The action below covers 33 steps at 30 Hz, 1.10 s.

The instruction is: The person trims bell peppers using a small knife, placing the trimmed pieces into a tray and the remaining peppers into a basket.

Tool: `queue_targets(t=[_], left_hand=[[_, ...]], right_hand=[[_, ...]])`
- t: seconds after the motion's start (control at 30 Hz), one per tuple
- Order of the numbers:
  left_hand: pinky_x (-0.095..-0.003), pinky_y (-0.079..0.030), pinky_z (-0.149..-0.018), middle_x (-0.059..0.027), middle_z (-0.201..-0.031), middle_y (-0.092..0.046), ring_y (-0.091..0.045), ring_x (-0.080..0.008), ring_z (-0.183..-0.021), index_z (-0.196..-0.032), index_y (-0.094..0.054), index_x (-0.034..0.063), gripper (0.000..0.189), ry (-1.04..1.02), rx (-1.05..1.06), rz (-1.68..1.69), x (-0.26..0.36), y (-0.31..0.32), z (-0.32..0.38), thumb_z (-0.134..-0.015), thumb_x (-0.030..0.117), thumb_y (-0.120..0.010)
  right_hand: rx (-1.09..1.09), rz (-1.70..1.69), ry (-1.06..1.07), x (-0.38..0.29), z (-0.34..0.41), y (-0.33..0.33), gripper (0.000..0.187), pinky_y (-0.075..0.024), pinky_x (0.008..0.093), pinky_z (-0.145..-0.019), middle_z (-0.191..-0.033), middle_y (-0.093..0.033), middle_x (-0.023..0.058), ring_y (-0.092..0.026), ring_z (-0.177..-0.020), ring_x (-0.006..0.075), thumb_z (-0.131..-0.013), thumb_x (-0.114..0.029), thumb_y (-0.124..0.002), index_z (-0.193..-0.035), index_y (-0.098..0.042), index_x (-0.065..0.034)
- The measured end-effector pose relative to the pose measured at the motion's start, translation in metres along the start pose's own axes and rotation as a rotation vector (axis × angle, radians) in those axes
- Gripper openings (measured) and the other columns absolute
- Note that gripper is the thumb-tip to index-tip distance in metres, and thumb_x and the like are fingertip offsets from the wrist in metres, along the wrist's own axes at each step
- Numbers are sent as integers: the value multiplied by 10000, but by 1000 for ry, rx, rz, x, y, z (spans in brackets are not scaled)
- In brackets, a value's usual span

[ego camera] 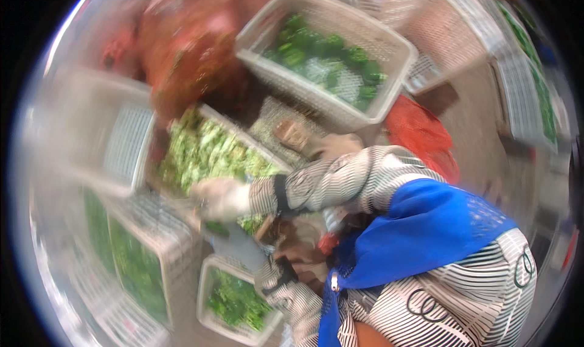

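My right hand, in a pale glove, is over a mass of chopped-looking green leaves and trimmings. Its fingers are blurred, and whether they grip anything is unclear. Just below it in the picture, my left hand, in a grey-blue glove, has a small dark green vegetable piece at its fingers. The two hands are close together, the green piece between them. Nearest the left forearm stands a small white crate of green vegetables. Both sleeves are striped, with dark bands at the wrists.
A large white crate holds green vegetables at the top. Red mesh sacks bulge at upper left, and a red net bag lies right. Crates with greens and a white crate stand left. More crates line the upper right.
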<state>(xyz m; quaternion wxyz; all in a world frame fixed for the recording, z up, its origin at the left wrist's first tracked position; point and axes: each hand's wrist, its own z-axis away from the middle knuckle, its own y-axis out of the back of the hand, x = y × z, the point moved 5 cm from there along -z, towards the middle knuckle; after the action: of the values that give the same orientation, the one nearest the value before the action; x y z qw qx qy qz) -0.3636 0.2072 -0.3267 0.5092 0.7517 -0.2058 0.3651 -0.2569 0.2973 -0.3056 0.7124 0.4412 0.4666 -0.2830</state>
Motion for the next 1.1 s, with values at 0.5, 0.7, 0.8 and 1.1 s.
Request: queue_targets(t=[0.5,0.7,0.8,1.1], left_hand=[[-407,-507,-975,-198,-1368,-542,-568,-325,-1223,-1479,-434,30,551,-403,-132,71,-15,22,-3,-979,183,-609],[-379,-526,-861,-175,-1159,-604,-608,-257,-1043,-1319,-557,-20,586,113,-221,375,14,37,-26,-983,457,-617],[-393,-519,-878,-189,-1189,-603,-611,-283,-1050,-1336,-549,-16,534,192,-249,322,28,69,-27,-990,383,-626],[-441,-479,-981,-246,-1349,-562,-588,-351,-1185,-1410,-508,-26,539,321,-230,-361,-92,209,8,-988,281,-641]], right_hand=[[-12,-73,482,-12,-11,3,498,-522,459,-895,-1110,-658,201,-645,-1073,385,-849,-373,-720,-1232,-620,-70],[-315,-937,115,-5,-9,4,526,-530,315,-614,-923,-628,69,-623,-760,151,-913,-388,-709,-1246,-588,1],[-376,-1036,170,-12,-12,9,561,-516,303,-566,-868,-609,63,-603,-675,134,-920,-412,-707,-1257,-586,20],[-65,582,133,57,-11,-37,364,-587,433,-726,-949,-685,135,-707,-880,314,-783,-210,-678,-1126,-681,-85]])
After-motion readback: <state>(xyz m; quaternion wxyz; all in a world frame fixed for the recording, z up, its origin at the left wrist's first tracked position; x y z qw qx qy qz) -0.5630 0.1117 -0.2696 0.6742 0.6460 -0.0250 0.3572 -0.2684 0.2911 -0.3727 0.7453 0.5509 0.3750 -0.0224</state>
